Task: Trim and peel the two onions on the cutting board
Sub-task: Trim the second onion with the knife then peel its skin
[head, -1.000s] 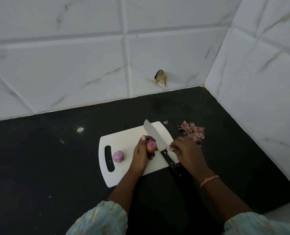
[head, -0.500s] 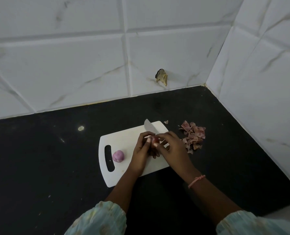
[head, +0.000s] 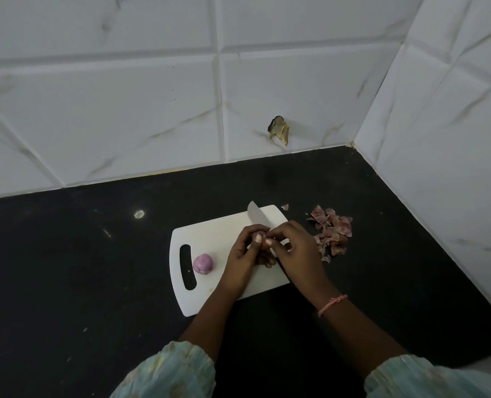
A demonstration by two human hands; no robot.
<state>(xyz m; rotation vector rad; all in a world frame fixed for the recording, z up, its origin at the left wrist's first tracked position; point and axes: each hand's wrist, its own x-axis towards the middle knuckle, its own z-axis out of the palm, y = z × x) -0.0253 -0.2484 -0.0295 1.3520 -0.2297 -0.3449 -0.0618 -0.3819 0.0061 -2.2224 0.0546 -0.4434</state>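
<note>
Head view: over the middle of the white board (head: 209, 234), the left hand (head: 245, 258) grips a small onion (head: 259, 234) in curled fingers while the right hand (head: 298, 254) pinches at its top. A second, peeled onion (head: 202, 263) sits by the board's handle slot. The knife (head: 256, 216) lies under the hands, tip toward the far edge. Peels (head: 331, 232) are heaped on the counter (head: 66, 268) just past the board's right edge

the single head view looked forward and down from above, near the white plastic cutting board (head: 224, 234), facing the white tiled wall corner (head: 353, 145).
</note>
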